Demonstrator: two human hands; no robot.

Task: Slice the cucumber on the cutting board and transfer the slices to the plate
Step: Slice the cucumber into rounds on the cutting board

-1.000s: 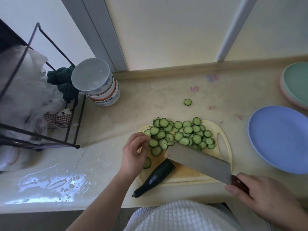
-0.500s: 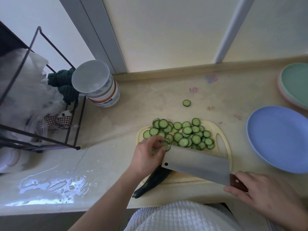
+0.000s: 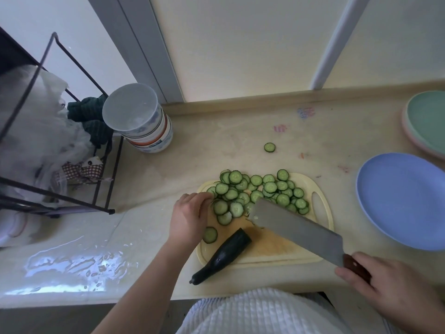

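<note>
While my right hand (image 3: 385, 283) grips the steel cleaver's brown wooden handle (image 3: 354, 265) at lower right, my left hand (image 3: 189, 219) curls into the round green cucumber slices (image 3: 257, 194) heaped on the pale yellow plastic cutting board (image 3: 322, 208) at centre, the dark uncut cucumber end (image 3: 224, 256) lying below and the round blue plate (image 3: 404, 201) at right.

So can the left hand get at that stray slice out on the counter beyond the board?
Probably yes: the stray slice lies alone on bare counter, and the left hand holds nothing, though it must pass over the slice pile.

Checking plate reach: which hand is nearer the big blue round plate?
Right. The right hand grips the cleaver handle just below the blue round plate; the left hand rests across the cutting board, among the slices.
</note>
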